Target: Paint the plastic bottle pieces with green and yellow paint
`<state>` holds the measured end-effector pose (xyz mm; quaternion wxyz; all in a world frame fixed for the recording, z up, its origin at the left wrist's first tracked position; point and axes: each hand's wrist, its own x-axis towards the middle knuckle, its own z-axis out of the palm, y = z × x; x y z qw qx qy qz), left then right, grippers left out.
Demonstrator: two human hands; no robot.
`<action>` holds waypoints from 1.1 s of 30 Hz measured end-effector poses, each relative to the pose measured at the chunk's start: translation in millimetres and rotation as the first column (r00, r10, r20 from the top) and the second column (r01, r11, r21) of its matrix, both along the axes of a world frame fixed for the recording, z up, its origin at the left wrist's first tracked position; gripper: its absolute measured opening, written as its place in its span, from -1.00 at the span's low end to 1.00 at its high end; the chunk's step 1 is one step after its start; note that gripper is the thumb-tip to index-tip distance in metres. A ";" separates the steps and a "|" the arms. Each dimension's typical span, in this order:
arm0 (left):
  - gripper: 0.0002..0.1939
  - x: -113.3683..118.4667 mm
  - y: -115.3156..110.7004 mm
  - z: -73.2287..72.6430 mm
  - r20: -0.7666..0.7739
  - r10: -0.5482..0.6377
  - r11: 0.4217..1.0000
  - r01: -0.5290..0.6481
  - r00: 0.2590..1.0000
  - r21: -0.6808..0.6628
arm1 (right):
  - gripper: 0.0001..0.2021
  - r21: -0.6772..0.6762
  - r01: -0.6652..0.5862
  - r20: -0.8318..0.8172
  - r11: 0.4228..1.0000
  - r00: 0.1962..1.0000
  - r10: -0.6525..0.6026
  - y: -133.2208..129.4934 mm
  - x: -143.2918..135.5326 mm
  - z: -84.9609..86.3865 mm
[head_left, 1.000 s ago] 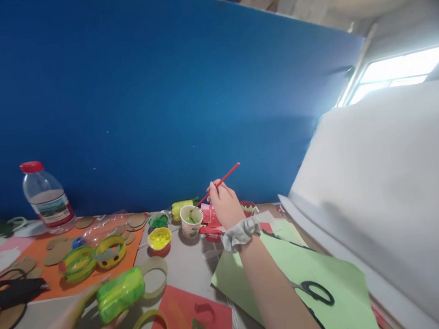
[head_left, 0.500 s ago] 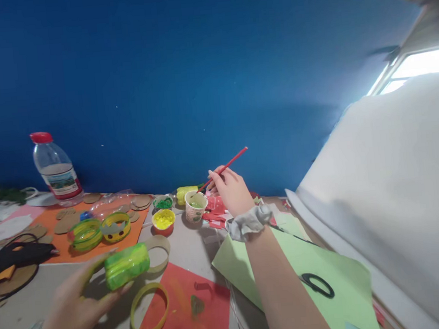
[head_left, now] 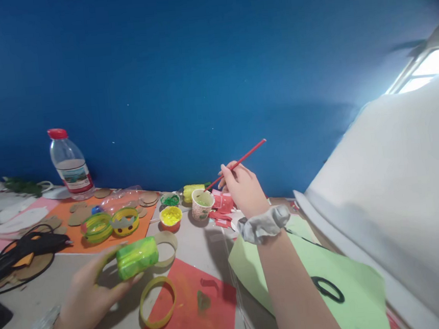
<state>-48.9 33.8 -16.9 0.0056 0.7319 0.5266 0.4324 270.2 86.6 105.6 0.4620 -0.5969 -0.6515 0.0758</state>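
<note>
My left hand (head_left: 90, 291) grips a short, green-and-yellow painted plastic bottle piece (head_left: 137, 257) between thumb and fingers, holding it on its side above the table. In my right hand (head_left: 243, 185) is a thin red paintbrush (head_left: 247, 154), tilted, its tip down inside a patterned paper cup (head_left: 202, 209) of cloudy greenish water. Left of that cup stand a small cup of yellow paint (head_left: 171, 218) and a dish of green paint (head_left: 170, 200). A yellow ring (head_left: 159, 325) and a cardboard ring (head_left: 174, 240) lie near my left hand.
Red paper (head_left: 218, 323) lies in front, green paper (head_left: 352, 276) with black-handled scissors (head_left: 330, 290) under my right forearm. A black glue gun (head_left: 30, 247) with its cord is at left. A red-capped bottle (head_left: 71, 167) stands by the blue wall. Two decorated rings (head_left: 125, 229) rest on orange paper (head_left: 74, 239).
The whole view has shifted, so things sit further right. My left hand still holds the bottle piece, and the brush tip stays in the cup.
</note>
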 end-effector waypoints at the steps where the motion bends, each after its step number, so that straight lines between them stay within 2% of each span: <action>1: -0.55 -0.8 0.2 -1.5 0.004 -0.025 1.000 0.025 1.000 0.000 | -0.74 -0.010 -0.015 0.001 1.000 1.000 0.015 -0.2 0.1 0.3; 9: -0.56 -6.0 1.9 -10.4 -0.012 -0.043 0.999 0.043 0.999 -0.011 | -0.79 -0.060 0.019 0.047 0.998 0.999 -0.017 -4.2 -2.8 1.4; 16: -0.52 -6.0 0.5 -8.6 -0.019 -0.038 0.999 0.037 0.999 -0.011 | -0.84 -0.104 0.032 0.086 0.994 0.996 -0.023 -5.0 -3.1 2.1; 24: -0.50 -6.4 0.1 -6.8 -0.027 -0.057 0.998 0.057 0.998 -0.012 | -0.79 -0.195 0.013 0.087 0.981 0.996 0.004 -11.4 -8.3 12.5; 29: -0.48 -3.5 0.2 -4.7 0.050 -0.043 0.997 0.046 0.998 -0.062 | -0.83 -0.165 0.017 0.108 0.986 0.994 0.001 -13.3 -9.8 15.4; 33: -0.50 -5.0 1.1 -7.5 0.066 -0.046 0.995 0.052 0.997 -0.090 | -0.73 -0.044 0.048 0.118 0.998 0.992 -0.042 -31.9 -12.0 30.6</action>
